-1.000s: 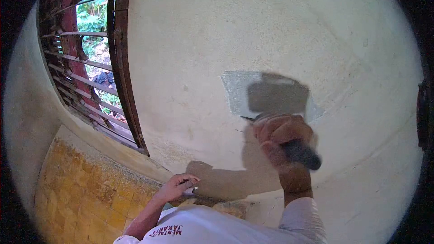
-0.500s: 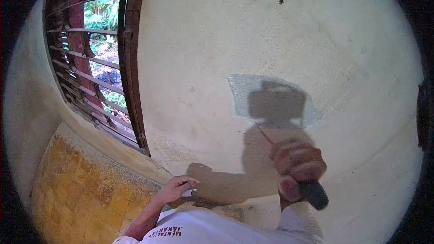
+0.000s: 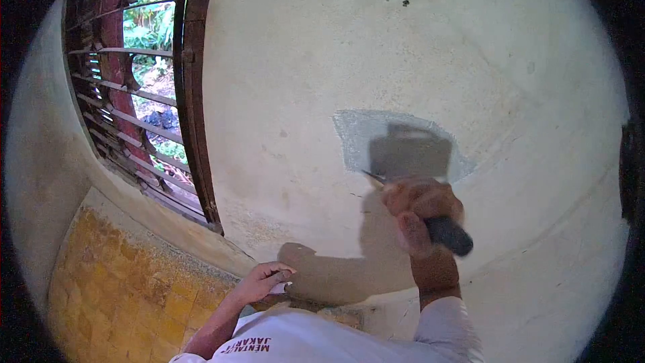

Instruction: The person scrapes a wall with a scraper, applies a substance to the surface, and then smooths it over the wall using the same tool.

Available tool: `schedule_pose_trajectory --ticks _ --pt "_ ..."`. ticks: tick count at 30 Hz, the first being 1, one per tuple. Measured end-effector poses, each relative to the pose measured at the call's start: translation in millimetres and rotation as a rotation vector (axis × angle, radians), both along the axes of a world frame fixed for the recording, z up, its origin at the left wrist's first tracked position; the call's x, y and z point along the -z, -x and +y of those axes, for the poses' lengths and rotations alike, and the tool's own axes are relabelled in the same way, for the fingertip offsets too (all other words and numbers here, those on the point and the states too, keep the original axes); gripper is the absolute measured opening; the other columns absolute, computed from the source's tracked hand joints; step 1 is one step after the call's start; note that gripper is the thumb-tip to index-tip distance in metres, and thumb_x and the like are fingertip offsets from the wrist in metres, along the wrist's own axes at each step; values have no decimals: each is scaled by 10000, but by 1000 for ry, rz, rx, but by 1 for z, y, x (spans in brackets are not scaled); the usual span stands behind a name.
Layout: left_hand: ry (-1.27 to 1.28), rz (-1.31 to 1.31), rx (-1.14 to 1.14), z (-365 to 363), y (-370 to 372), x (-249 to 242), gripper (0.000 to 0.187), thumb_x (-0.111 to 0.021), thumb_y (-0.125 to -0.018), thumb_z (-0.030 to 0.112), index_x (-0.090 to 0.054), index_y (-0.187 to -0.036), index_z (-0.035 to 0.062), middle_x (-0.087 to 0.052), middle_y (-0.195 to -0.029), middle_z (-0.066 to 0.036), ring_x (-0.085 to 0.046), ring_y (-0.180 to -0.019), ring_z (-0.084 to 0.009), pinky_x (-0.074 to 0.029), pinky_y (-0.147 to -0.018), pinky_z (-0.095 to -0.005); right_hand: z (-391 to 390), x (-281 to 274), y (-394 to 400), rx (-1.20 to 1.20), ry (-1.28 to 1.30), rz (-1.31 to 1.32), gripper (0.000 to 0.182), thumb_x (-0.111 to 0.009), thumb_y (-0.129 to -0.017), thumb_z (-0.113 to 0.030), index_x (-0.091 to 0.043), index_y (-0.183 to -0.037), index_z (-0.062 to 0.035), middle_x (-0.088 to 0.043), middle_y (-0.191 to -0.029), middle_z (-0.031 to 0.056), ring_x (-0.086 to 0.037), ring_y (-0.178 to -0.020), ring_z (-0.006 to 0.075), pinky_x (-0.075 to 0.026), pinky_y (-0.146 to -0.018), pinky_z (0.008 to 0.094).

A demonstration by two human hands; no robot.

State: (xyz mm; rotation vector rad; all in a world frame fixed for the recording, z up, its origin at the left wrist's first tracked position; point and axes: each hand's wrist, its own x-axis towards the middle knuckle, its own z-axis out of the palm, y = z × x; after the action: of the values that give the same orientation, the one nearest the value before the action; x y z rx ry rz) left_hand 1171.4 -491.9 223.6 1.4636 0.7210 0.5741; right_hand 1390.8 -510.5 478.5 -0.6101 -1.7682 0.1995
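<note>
My right hand (image 3: 420,205) is closed around the black handle of a scraper (image 3: 449,235), slightly blurred. Its thin blade, seen nearly edge-on, points up and left, with the tip at the lower edge of a grey patch (image 3: 359,138) on the cream wall. The patch has a ragged outline, and a dark shadow covers much of it. Low in front of my shirt, my left hand (image 3: 259,282) is closed, thumb against fingers, on a small white piece (image 3: 281,288). Most of that piece is hidden by the hand.
A louvred window (image 3: 134,94) with a dark wooden frame (image 3: 195,94) stands at the left, greenery beyond it. Yellow floor tiles (image 3: 127,282) lie below at the lower left. Higher on the wall (image 3: 289,60) are small dark holes and marks.
My right hand has moved up and slightly left with the scraper, its tip shifting left along the patch's lower edge. My left hand stays nearly still.
</note>
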Motion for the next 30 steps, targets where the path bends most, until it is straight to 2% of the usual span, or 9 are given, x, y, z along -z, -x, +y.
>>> schedule_pose_trajectory --ticks 4,8,13,15,18,23,25,26,30 --pt "6 -30 -14 2 -2 9 232 -515 -885 198 -616 -1003 25 -626 -895 -50 -547 -851 -108 -433 -764 -260 -8 -8 -2 -425 -236 -71 215 -636 -786 -170 -453 -707 -88 -498 -547 52 -519 -509 192 -474 -539 341" --pt "11 -18 10 1 -4 4 232 -518 -883 199 -620 -995 22 -628 -895 -52 -548 -860 -110 -434 -770 -263 16 0 2 -215 -201 -187 191 -619 -709 9 -451 -753 -71 -473 -513 42 -459 -406 174 -441 -424 311" --pt "-58 -57 11 5 -6 6 225 -514 -886 190 -619 -998 25 -626 -910 -55 -548 -871 -110 -431 -786 -260 -14 -11 4 -424 -172 32 302 -664 -774 -216 -406 -652 -115 -475 -539 15 -492 -480 132 -482 -525 314" --pt "-57 -31 21 3 -6 4 222 -512 -887 186 -618 -999 26 -624 -915 -56 -548 -872 -108 -430 -789 -257 2 0 -4 -393 -257 -119 240 -675 -682 -16 -484 -789 -114 -514 -573 30 -548 -519 201 -482 -542 335" --pt "-72 -29 8 2 -6 2 221 -511 -889 185 -618 -995 23 -627 -907 -56 -547 -869 -105 -429 -788 -256 10 22 5 110 267 2 173 -680 -681 -83 -514 -662 -128 -536 -608 32 -575 -605 215 -483 -586 309" --pt "-26 -71 -14 2 1 1 223 -506 -892 183 -611 -992 13 -624 -916 -53 -546 -859 -101 -431 -782 -254 -16 -19 0 -371 -57 -244 199 -698 -654 -95 -503 -641 -132 -532 -597 42 -568 -588 215 -465 -549 302" --pt "46 -31 -10 1 3 -4 221 -509 -890 180 -611 -992 13 -624 -915 -51 -547 -855 -102 -431 -781 -254 -20 -18 4 323 -62 -529 225 -698 -665 -115 -480 -607 -120 -510 -561 53 -559 -540 209 -467 -522 309" --pt "112 7 -6 1 3 -5 219 -512 -888 177 -610 -993 12 -624 -914 -50 -548 -850 -103 -431 -780 -253 -3 -3 10 69 31 -241 263 -718 -717 -195 -475 -677 -102 -573 -687 60 -584 -667 197 -505 -646 376" --pt "62 -38 -37 1 3 -1 227 -513 -887 188 -613 -990 13 -628 -903 -52 -552 -852 -108 -431 -780 -258 -11 -17 6 -31 -115 -339 248 -740 -633 -181 -503 -649 -109 -531 -577 54 -586 -576 207 -505 -585 342"
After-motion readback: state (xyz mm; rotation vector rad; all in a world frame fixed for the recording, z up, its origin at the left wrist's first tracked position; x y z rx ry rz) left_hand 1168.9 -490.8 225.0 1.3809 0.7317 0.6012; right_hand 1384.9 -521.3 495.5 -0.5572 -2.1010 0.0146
